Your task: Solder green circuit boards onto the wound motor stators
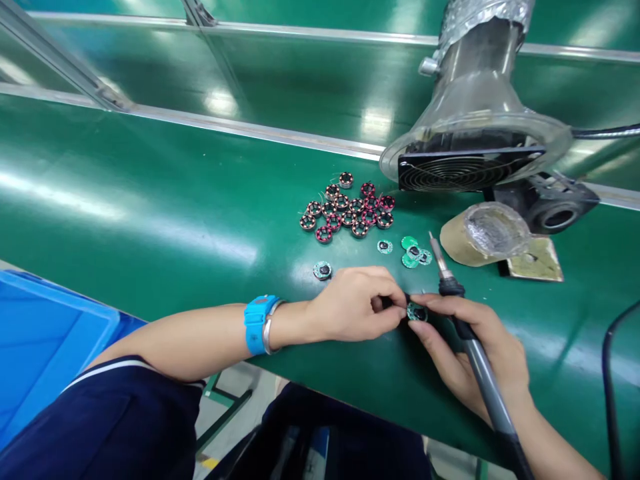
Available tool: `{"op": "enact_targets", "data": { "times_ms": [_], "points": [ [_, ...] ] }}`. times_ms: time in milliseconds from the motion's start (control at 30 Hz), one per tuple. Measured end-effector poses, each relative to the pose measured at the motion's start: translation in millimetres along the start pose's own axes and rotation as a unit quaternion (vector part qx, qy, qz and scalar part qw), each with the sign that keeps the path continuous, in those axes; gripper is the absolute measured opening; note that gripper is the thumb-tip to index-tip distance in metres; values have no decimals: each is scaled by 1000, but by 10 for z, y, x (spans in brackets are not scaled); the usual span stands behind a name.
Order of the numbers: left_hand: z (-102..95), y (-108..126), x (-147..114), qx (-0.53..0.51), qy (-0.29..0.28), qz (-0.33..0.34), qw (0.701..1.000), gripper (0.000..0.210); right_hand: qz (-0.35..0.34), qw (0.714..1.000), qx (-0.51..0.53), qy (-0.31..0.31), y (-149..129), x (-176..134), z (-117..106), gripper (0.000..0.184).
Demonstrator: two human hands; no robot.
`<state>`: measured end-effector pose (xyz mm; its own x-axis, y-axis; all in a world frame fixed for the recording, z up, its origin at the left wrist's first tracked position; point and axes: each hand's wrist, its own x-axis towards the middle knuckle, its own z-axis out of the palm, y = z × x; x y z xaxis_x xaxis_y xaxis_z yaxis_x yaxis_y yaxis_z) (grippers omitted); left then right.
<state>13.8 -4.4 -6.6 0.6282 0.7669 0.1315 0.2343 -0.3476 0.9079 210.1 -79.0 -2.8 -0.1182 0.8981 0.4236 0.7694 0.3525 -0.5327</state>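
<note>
Between the thumb and index finger of my right hand [480, 340] is a small round circuit board [417, 312] with a dark blob on its face. The same hand carries a soldering iron [475, 353], its grip lying between the fingers and its metal tip pointing up and away. My left hand [357, 303] is closed, thumb and index finger pinched at the board's left edge. Whether they grip the edge or a fine wire there, I cannot tell. Another round board [323, 270], seemingly seated on a coil, lies just beyond my left hand.
Several copper-wound ring coils [349, 217] are clustered on the green bench [175, 220]. Loose round boards [410, 253] lie nearer. A fume extractor hood [475, 140] overhangs a cardboard-coloured cup [467, 233] and a soldering stand [555, 210]. A blue bin [55, 353] is at left, a black cable [607, 373] at right.
</note>
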Motion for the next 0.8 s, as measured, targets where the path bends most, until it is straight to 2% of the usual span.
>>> {"op": "enact_targets", "data": {
  "times_ms": [100, 167, 233, 333, 433, 600, 700, 800],
  "points": [
    [-35, 3, -13, -47, -21, -43, 998, 10, 5, 1000, -4, -1, -5, -16, 40, 33],
    [-60, -5, -24, -54, -26, -48, 997, 11, 0, 1000, -13, -9, -7, -16, 55, 33],
    [-78, -24, -33, -40, -27, -24, 999, 12, -5, 1000, -22, -17, -4, -13, 70, 33],
    [-89, -61, -47, -4, -38, 51, 998, 20, -18, 999, -34, -20, 8, -16, 89, 34],
    [-82, -71, -69, 79, -51, 108, 990, 21, -26, 999, -38, -21, 23, -19, 84, 36],
    [-16, -54, -61, 259, -69, 144, 953, 15, -34, 998, 3, -45, 32, -3, -4, 40],
    [25, -54, -16, 285, -66, 150, 944, 19, -53, 997, 6, -48, 32, 0, -38, 38],
    [-28, -19, -32, 272, -78, 161, 945, 18, -82, 996, -30, -26, 35, -3, -16, 35]
  ]
}}
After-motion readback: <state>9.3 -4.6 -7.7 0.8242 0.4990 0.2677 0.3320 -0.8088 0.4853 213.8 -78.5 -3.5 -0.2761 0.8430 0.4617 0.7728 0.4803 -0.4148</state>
